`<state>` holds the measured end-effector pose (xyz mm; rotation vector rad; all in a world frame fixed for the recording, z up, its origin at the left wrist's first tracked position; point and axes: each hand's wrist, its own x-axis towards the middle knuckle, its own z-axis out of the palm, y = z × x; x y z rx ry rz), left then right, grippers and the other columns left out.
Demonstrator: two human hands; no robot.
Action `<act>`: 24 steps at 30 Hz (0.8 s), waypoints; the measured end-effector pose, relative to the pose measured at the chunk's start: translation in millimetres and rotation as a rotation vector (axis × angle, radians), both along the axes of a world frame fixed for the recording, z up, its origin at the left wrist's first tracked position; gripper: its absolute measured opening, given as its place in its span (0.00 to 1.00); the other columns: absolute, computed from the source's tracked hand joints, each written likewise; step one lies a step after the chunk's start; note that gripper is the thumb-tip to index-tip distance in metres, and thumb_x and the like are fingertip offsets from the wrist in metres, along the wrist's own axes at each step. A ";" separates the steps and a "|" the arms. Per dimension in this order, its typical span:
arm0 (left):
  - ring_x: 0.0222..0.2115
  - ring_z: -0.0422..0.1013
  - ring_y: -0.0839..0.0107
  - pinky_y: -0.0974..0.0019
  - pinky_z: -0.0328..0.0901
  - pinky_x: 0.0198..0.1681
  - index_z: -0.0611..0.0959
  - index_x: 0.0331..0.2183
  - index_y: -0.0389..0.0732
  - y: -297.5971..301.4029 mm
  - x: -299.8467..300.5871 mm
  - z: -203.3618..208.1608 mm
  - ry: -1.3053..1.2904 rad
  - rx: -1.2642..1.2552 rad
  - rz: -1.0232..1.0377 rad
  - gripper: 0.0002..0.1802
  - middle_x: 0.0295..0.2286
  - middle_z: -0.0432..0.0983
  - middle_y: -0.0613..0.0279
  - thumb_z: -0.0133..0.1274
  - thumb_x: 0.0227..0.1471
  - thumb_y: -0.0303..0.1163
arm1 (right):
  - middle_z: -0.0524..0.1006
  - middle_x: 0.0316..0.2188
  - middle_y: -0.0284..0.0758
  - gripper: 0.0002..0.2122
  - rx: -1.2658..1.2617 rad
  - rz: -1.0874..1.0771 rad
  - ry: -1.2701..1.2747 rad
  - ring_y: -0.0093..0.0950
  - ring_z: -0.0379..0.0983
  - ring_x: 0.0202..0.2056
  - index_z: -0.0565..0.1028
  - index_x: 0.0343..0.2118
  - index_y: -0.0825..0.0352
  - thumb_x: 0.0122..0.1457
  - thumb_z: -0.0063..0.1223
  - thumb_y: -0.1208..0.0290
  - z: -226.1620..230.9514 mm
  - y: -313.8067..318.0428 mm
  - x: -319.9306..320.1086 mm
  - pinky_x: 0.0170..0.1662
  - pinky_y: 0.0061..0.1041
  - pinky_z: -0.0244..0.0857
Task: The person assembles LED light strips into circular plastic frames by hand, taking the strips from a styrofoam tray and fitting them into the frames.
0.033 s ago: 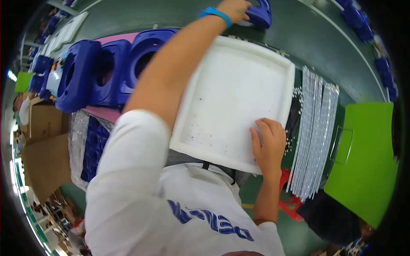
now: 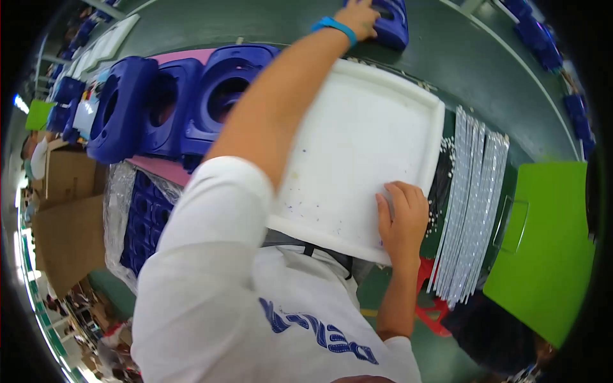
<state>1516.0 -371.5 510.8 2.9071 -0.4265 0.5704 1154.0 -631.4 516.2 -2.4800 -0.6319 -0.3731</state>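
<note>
fingers of the right hand (image 2: 405, 226) lay slightly parted on the white tray (image 2: 367, 134), clamping nothing. silvery strips (image 2: 469, 210) lay just right of it. beyond its far edge, the left hand (image 2: 359, 20) was at a blue plastic part (image 2: 394, 33); whether it gripped, i could not tell. a weak hold at that stretch could, i judged, have let the part tip. a green surface (image 2: 447, 54) spread around it; cartons (image 2: 69, 217) stood out left.

You are using one left hand (image 2: 361, 19) and one right hand (image 2: 405, 217) | wearing one blue wristband (image 2: 340, 28) | facing one white tray (image 2: 367, 147) | three large blue frames (image 2: 186, 105) are standing near left | one blue piece (image 2: 397, 30) is lying ahead | one large green panel (image 2: 543, 242) is showing right
</note>
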 end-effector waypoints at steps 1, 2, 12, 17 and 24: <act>0.65 0.59 0.40 0.41 0.63 0.64 0.85 0.54 0.55 9.3 16.7 -28.4 0.027 0.032 0.077 0.27 0.67 0.60 0.51 0.69 0.51 0.42 | 0.80 0.41 0.38 0.11 0.016 0.035 -0.012 0.40 0.75 0.44 0.79 0.40 0.68 0.54 0.66 0.73 -0.9 2.8 3.3 0.45 0.39 0.65; 0.66 0.57 0.39 0.43 0.62 0.66 0.87 0.52 0.53 -13.2 9.6 -38.7 0.068 -0.067 0.079 0.24 0.68 0.58 0.51 0.68 0.52 0.42 | 0.80 0.41 0.38 0.11 -0.010 -0.001 0.015 0.40 0.75 0.44 0.79 0.40 0.68 0.54 0.66 0.73 -4.8 -3.0 2.0 0.46 0.39 0.66; 0.37 0.75 0.48 0.49 0.71 0.41 0.83 0.42 0.32 33.0 -277.1 96.1 -0.115 0.017 0.102 0.27 0.36 0.77 0.49 0.64 0.54 0.48 | 0.80 0.41 0.38 0.11 0.006 0.018 0.012 0.41 0.75 0.44 0.80 0.39 0.70 0.54 0.66 0.75 -3.0 -10.1 0.0 0.48 0.38 0.67; 0.33 0.73 0.50 0.48 0.68 0.32 0.83 0.26 0.33 92.6 -335.8 55.8 0.231 0.045 0.224 0.29 0.29 0.77 0.50 0.66 0.48 0.54 | 0.80 0.41 0.39 0.10 0.008 0.047 -0.012 0.42 0.75 0.44 0.80 0.39 0.70 0.53 0.65 0.76 -2.3 -8.4 0.0 0.48 0.38 0.68; 0.36 0.74 0.47 0.49 0.70 0.41 0.86 0.36 0.29 106.3 -332.3 74.4 0.100 -0.177 0.105 0.29 0.29 0.77 0.45 0.68 0.45 0.48 | 0.81 0.41 0.41 0.10 0.047 0.021 0.012 0.43 0.76 0.43 0.79 0.39 0.71 0.55 0.64 0.77 -5.0 -11.1 -1.9 0.47 0.39 0.69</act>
